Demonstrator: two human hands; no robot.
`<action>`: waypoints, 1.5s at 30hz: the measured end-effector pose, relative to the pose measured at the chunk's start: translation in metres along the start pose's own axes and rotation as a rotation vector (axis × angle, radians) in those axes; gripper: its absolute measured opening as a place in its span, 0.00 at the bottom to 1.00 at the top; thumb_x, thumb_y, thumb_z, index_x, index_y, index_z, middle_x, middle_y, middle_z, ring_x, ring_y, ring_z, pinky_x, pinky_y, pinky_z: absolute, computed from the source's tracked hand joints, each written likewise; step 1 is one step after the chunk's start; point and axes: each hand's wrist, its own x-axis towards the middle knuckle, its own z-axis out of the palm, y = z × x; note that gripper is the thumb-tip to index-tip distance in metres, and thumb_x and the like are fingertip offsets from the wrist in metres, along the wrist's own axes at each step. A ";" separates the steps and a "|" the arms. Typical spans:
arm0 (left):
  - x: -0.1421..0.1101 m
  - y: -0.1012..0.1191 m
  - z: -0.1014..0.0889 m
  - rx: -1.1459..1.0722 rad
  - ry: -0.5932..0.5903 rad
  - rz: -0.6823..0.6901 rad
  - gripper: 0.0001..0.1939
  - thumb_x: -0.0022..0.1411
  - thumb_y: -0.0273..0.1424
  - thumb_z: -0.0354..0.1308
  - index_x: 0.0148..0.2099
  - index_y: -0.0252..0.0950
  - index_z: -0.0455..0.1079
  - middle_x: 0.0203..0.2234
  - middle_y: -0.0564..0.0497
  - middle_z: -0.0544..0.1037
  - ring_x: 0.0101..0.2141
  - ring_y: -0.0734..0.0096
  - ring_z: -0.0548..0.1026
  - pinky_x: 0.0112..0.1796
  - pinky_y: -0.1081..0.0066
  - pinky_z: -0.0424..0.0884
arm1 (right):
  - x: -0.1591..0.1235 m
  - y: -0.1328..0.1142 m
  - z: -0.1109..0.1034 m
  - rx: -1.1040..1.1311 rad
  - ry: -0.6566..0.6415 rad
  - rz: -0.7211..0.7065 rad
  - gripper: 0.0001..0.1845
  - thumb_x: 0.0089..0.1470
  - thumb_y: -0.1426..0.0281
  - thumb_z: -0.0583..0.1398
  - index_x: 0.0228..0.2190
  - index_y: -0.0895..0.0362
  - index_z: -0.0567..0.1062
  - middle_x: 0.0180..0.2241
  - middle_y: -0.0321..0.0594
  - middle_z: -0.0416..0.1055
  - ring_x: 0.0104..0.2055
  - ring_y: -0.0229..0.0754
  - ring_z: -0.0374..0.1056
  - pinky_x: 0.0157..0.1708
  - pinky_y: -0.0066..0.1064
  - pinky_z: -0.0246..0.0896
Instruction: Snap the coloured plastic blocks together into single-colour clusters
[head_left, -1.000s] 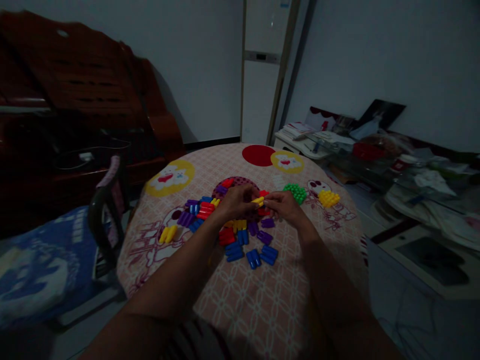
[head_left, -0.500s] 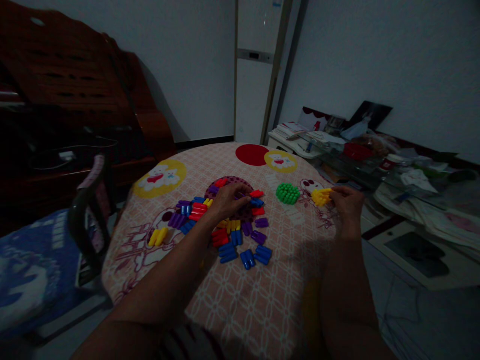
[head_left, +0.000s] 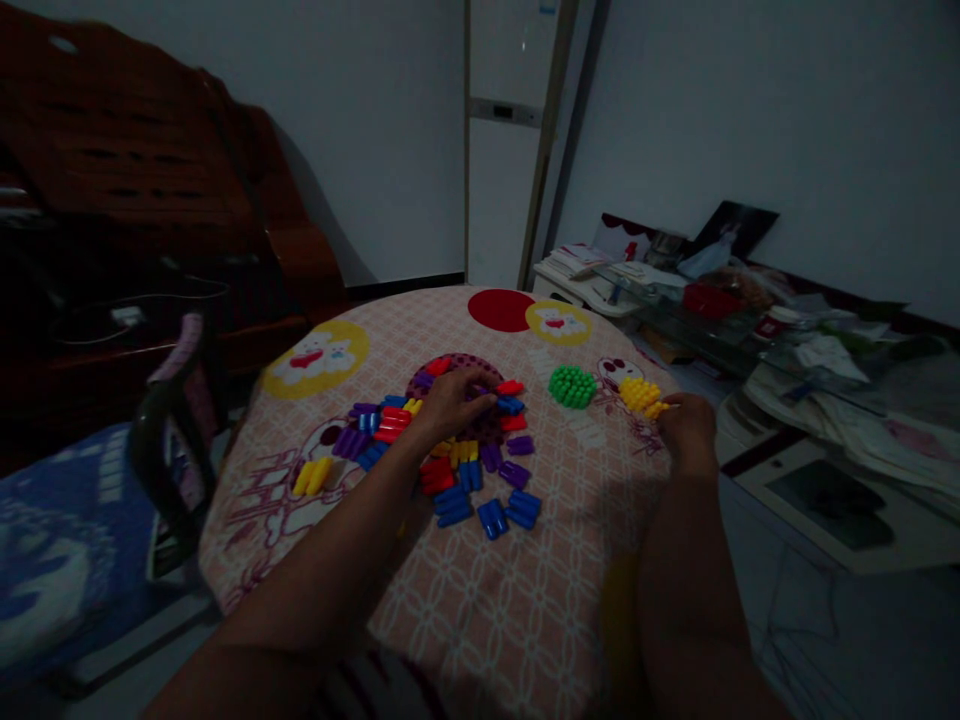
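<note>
My left hand lies on a round purple pegboard at the middle of the table, fingers stretched flat and holding nothing. Loose red, blue, purple and yellow pegs lie scattered around it. My right hand is at the table's right edge with its fingers curled. They pinch a yellow peg right beside a cluster of yellow pegs. A cluster of green pegs sits just left of the yellow one.
The round table wears a pink patterned cloth. A dark chair stands at its left, with a wooden sofa behind. A low table piled with papers and clutter is to the right.
My right hand left the middle of the table, swung right to the yellow cluster, then drew back a little toward me. My left hand settled on the pegboard.
</note>
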 end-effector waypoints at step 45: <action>0.024 0.004 -0.065 -0.595 0.753 -0.038 0.15 0.62 0.42 0.62 0.40 0.35 0.72 0.23 0.54 0.77 0.20 0.79 0.73 0.22 0.80 0.70 | -0.166 -0.250 0.045 0.400 -0.452 -1.118 0.17 0.57 0.75 0.60 0.48 0.58 0.77 0.44 0.51 0.73 0.49 0.53 0.69 0.49 0.43 0.65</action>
